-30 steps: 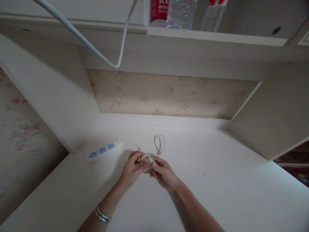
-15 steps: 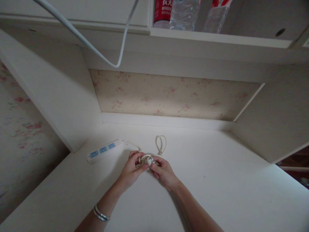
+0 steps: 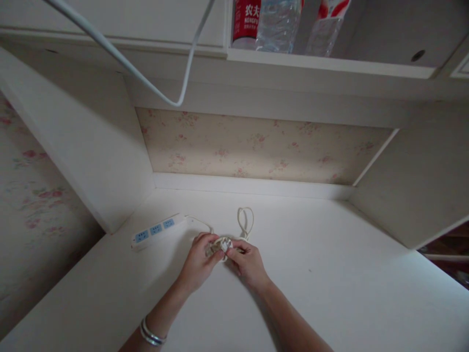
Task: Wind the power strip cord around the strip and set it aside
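A white power strip (image 3: pixel 156 231) with blue socket faces lies on the desk at the left. Its pale cord (image 3: pixel 246 222) runs to a bundle between my hands, and one loop of it sticks out behind them on the desk. My left hand (image 3: pixel 201 256) is closed on the left side of the bundled cord. Fingers of my right hand (image 3: pixel 247 261) pinch the bundle from the right, at the white plug (image 3: pixel 226 244), which faces up between both thumbs. The fingers' undersides and part of the bundle are hidden.
The white desk (image 3: pixel 330 274) spreads around my hands, with side panels left and right. Overhead, a shelf (image 3: pixel 330 66) holds a red-labelled bottle (image 3: pixel 246 22) and clear plastic bottles (image 3: pixel 278 27). A thick white cable or rod (image 3: pixel 124 68) hangs in front of the cabinet at upper left.
My fingers have shifted slightly around the plug and cord, and a bit of cord now shows below the plug. The power strip stays in place. The view has tilted a little upward.
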`<act>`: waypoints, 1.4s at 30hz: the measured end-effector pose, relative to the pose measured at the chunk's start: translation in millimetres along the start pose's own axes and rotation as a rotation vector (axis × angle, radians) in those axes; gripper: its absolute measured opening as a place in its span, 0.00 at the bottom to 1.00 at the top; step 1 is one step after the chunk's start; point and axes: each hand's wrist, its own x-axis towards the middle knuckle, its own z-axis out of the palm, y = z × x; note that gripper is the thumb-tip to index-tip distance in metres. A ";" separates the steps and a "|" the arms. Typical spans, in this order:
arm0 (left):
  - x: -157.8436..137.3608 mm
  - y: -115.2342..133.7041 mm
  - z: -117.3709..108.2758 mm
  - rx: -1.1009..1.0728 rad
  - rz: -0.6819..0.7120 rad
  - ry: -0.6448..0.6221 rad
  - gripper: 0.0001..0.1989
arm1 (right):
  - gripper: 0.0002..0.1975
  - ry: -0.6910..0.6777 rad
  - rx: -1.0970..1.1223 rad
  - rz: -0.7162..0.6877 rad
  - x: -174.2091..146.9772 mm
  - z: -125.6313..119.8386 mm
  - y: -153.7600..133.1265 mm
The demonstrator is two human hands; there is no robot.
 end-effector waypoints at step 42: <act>-4.1 16.4 -12.0 -0.313 -0.214 -0.230 0.15 | 0.15 -0.015 -0.211 -0.189 -8.8 4.1 -1.9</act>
